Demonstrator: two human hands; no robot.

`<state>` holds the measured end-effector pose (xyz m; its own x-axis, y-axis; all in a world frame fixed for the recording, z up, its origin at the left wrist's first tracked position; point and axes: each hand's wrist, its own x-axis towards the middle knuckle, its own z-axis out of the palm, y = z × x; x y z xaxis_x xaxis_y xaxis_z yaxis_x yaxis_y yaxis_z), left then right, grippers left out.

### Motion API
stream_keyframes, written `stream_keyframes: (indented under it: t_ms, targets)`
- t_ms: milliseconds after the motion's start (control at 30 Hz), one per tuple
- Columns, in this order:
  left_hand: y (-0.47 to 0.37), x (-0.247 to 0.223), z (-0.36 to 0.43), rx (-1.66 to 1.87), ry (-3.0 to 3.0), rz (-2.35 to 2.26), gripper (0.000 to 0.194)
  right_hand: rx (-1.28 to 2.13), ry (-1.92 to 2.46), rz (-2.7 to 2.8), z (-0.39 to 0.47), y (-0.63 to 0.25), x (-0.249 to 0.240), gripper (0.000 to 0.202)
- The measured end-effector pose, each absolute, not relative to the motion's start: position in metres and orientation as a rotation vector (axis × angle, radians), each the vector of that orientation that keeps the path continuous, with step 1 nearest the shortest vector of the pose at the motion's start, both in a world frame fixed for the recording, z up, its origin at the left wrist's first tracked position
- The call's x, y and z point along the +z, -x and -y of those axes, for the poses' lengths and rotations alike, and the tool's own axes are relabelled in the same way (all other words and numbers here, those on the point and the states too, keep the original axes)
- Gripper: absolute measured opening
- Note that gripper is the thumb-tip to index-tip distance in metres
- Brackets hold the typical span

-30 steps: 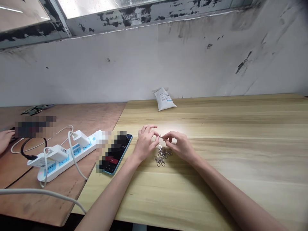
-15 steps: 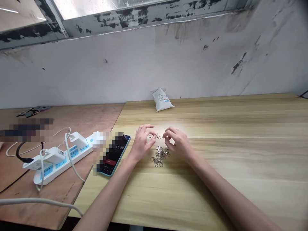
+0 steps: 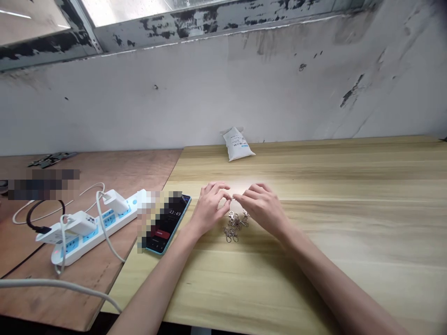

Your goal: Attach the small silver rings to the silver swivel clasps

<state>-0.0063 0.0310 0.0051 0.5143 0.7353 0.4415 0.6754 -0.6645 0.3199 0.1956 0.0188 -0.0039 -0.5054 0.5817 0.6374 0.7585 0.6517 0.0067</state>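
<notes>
Both hands have come back together since half a second ago, when a clasp lay in the gap between them. Left hand [image 3: 209, 208] now curls its thumb and index finger until their tips meet on a small metal piece [image 3: 232, 198], pinching it; its other fingers are bent and loosely raised. Right hand [image 3: 262, 207] has straightened its fingers forward, and a fingertip reaches the same piece, though its thumb is hidden, so whether it is pinching cannot be told. Which part of the fitting each hand has is too small to make out.

Just below the fingertips, towards the wearer, a loose pile of metal clasps [image 3: 231, 234] lies on the pale wooden desk [image 3: 314, 242], some hooks overlapping. Beyond the hands, near the wall [image 3: 272, 97], sits a white plastic packet [image 3: 238, 145] with a printed label; its contents cannot be seen. A phone [image 3: 164, 232] lies to the left of the left hand, and farther left a white power strip [image 3: 134, 210] holds plugged-in chargers [image 3: 116, 203].
</notes>
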Motion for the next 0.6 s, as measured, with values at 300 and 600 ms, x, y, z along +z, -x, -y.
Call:
stream_keyframes:
  t_ms: [300,600]
  targets:
    - [0.008,0.003,-0.033,0.743,-2.692,-1.259,0.007,-0.212,0.924,2.339,-0.014,-0.183,-0.014,0.022]
    - [0.009,0.001,-0.033,0.820,-2.688,-1.296,0.009,-0.254,0.959,2.484,-0.015,-0.177,-0.015,0.017]
